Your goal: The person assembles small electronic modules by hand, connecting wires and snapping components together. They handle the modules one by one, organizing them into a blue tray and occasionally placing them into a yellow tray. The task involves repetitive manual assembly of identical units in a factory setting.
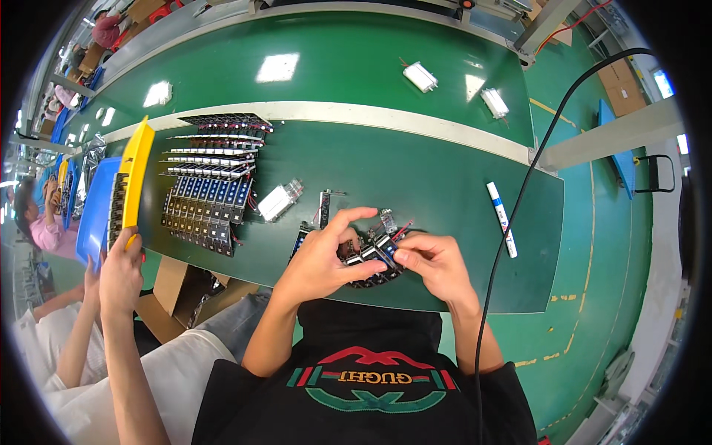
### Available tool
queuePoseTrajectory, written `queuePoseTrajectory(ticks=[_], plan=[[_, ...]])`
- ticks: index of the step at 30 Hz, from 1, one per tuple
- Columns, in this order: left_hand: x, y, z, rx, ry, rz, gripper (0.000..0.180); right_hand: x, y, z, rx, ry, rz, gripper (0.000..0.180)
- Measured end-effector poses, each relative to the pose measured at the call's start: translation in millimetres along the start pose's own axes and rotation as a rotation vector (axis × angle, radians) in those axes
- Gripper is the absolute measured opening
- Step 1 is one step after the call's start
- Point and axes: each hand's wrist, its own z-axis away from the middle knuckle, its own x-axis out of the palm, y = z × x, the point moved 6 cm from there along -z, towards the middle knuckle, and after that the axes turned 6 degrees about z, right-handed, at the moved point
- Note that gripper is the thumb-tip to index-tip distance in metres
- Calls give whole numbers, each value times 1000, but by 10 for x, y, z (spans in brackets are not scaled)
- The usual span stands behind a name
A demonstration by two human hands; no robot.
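Left hand (326, 256) and right hand (434, 261) meet over small dark cell pack (371, 256) at near table edge; fingertips of both pinch it, lifted slightly off surface, likely for close view. Similar packs (210, 182) in neat rows far left, apparently sorted. White pouch (278, 200) just beside rows. Marker (502, 219) right, apart. Neighbour's hand (122, 271) holds yellow tray (133, 178) upright at left. Green table (415, 170); behind it glossy belt (334, 67) carrying two white cells (420, 76). Factory floor around.
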Motion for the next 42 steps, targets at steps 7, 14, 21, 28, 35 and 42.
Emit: queuePoseTrajectory(ticks=[7,14,21,28,35,42], plan=[[4,224,110,307,53,-232,72,39,-842,101,-587,64,766,32],[24,242,85,229,-152,-62,70,154,-588,54,-358,-299,346,18],[81,20,10,177,-189,-46,75,164,-339,25,-161,-279,118,16],[-149,104,146,227,102,-156,85,116,-484,71,-298,-115,340,14],[47,-279,138,-37,198,732,72,-64,-267,152,-169,22,8,10],[-75,-330,188,75,298,794,71,-65,-217,113,-104,174,41,7]])
